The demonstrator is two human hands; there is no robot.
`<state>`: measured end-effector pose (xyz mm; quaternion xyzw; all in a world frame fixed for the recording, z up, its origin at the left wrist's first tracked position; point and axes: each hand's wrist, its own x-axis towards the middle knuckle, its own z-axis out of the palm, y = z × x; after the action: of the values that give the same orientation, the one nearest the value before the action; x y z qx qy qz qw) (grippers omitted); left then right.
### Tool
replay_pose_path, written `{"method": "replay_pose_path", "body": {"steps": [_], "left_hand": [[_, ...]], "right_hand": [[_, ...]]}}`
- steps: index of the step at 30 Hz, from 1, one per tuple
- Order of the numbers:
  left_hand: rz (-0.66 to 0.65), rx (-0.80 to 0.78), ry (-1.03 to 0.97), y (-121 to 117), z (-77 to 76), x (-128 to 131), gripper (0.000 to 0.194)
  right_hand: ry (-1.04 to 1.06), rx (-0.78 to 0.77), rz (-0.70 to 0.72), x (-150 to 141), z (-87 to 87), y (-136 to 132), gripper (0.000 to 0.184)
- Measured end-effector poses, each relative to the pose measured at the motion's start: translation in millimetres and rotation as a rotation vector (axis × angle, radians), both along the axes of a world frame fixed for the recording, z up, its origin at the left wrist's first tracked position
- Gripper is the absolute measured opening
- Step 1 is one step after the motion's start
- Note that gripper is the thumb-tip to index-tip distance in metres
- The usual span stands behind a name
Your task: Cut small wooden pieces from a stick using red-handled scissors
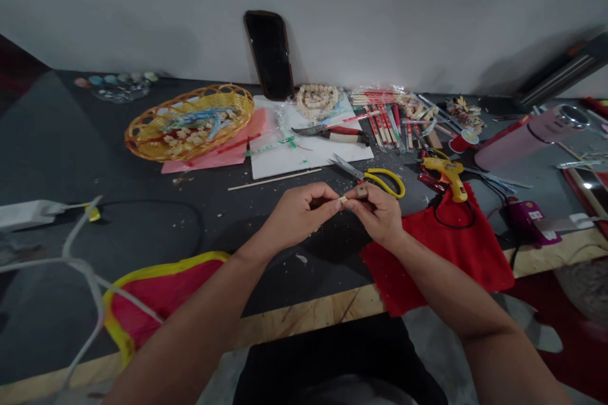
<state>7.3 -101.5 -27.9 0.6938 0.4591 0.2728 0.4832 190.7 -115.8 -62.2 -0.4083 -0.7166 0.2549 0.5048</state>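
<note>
Over the dark table, my left hand (306,212) and my right hand (375,212) meet fingertip to fingertip. Between them they pinch a small pale wooden piece (342,200); its exact shape is mostly covered by my fingers. A ring sits on a finger of my right hand. Just beyond my right hand lie scissors (386,178) with yellow handles, blades apart. A thin wooden stick (273,180) rests on the table beyond my left hand. Pliers (339,133) with red and white handles lie on a white board (270,166).
An oval wicker basket (142,150) holds small pale pieces. A phone (270,54) leans on the wall. Wrapped chopsticks (384,123), a yellow glue gun (446,174), a pink flask (527,139) and a red cloth (456,247) lie rightward. White cables (88,266) cross the left side.
</note>
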Motion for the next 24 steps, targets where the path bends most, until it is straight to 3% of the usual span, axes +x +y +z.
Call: {"method": "replay_pose_path", "body": {"steps": [17, 24], "left_hand": [[0.008, 0.005, 0.007, -0.3, -1.7, -1.1, 0.028], [-0.002, 0.038, 0.066, 0.5, -3.1, -4.7, 0.030]], "right_hand": [[-0.001, 0.060, 0.005, 1.1, -0.4, 1.6, 0.009], [-0.017, 0.006, 0.023, 2.5, 0.5, 2.5, 0.009]]}}
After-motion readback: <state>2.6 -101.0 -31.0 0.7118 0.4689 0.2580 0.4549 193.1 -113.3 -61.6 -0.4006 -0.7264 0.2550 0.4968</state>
